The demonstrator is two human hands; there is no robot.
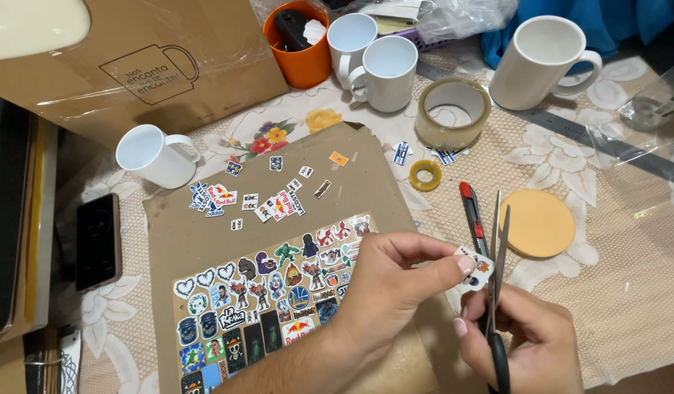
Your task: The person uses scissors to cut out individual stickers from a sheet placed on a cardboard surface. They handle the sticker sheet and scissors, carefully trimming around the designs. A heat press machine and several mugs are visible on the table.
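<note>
- Lace-patterned cloth with printed flowers covers the table (629,277), which is crowded with craft supplies.
- A sheet of brown cardboard (205,241) lies at the centre-left of the frame; a sticker sheet (271,299) with many small colourful figures rests on its lower half, and loose cut-out stickers (264,201) are scattered on its upper half.
- A small white sticker cut-out (477,268) is pinched between the thumb and fingertips of the left hand (395,288), at lower centre-right of the frame; that grip is closed on the cut-out.
- Scissors (497,292) are held by the right hand (526,339), at the lower right; that grip is clenched around the handles, and the blades are seen slightly parted, pointing up the frame.
- The cut-out sits just left of the blades, touching or nearly touching them; the long axis of the scissors runs almost vertically in the frame, with the paper entering from the left.
- A red utility knife (472,211) lies just above the hands, and a round cork coaster (537,222) lies to its right.
- Tape rolls (451,113), four white mugs (384,73), an orange cup (299,44) and a metal ruler (570,128) are spread across the upper half; a dark phone (97,241) lies at the left.
</note>
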